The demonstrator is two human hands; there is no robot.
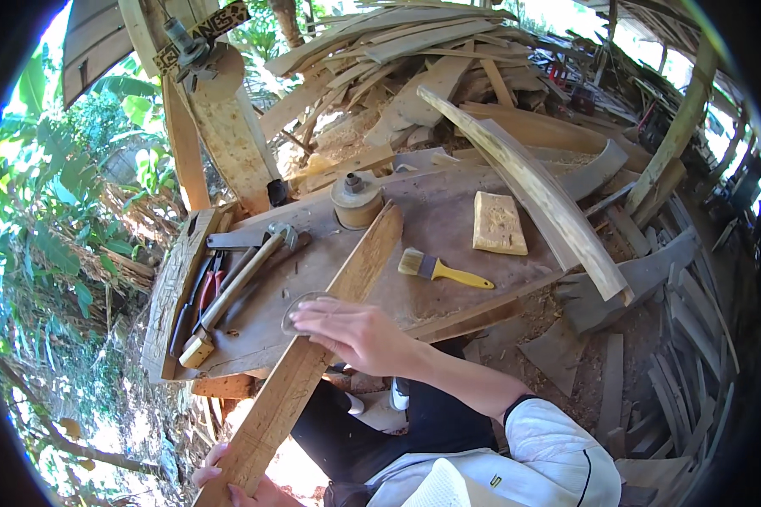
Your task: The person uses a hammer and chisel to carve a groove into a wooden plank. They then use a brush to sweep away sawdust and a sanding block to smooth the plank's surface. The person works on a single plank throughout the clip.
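I count two hands [357, 335], one board [283, 401] between them, one table [444, 215], one hammer [243, 280], one paintbrush [448, 269], one pair of pliers [210, 290] and one squat drum [357, 204].

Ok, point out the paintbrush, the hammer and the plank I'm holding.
Paintbrush [451, 271]: head view, on its yellow handle.
Hammer [245, 279]: head view, on its wooden handle.
Plank [287, 397]: head view, on its broad face.

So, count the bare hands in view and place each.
2: the left hand grips the long brown wooden plank near the picture's lower edge; the right hand lies on a thin round disc at mid-plank.
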